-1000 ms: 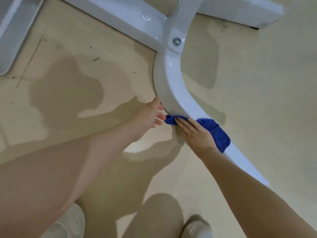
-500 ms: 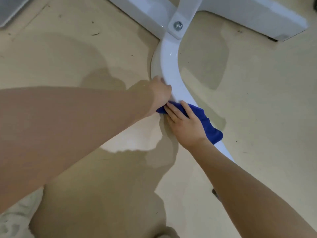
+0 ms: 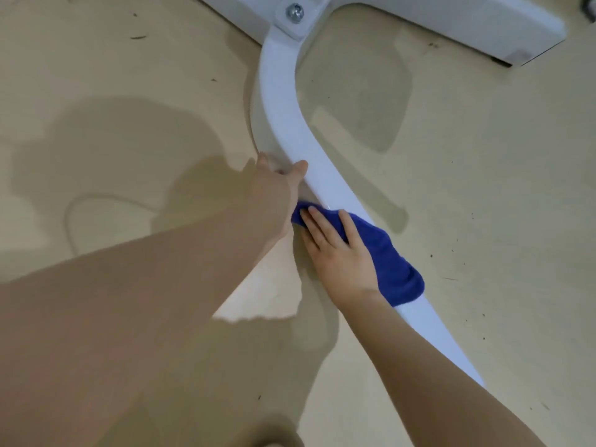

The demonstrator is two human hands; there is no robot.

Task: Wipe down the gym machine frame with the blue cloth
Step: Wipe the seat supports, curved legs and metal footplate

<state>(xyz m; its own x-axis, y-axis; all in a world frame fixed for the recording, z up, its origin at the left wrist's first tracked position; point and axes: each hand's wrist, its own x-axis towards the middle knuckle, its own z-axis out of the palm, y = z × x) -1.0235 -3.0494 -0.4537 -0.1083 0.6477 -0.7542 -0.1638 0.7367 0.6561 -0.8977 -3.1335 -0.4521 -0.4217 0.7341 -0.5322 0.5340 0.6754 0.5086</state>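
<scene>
A: Two bare hands are at work on one curved, glossy white metal frame tube (image 3: 283, 117); start from the left, what is that hand doing?

B: The left hand (image 3: 277, 188) reaches across to the tube's near edge; its thumb lies on top of the tube and a fingertip shows round the lower side, so I judge it braces there with a loose curl; how firmly it clasps, I cannot tell.

A: And just to the right of it?

B: The soft, bunched blue cloth (image 3: 387, 256) lies draped over the tube below the bend, touching the left hand at its upper end; the right hand (image 3: 342, 253) presses on it with fingers (image 3: 317, 225) straight and flat, not curled round anything.

A: How will the things handle?

B: The cloth looks light and limp; it should fold to the tube's rounded face and slide easily on that shiny paint, so a flat palm on its middle suits it better than a pinch at a corner; the frame looks stiff and heavy, bolted (image 3: 295, 11) at the joint up top, so it should not shift under pressure.

A: Anything further right?

B: Only the beige floor (image 3: 483, 188), speckled with small dark bits of debris.
</scene>
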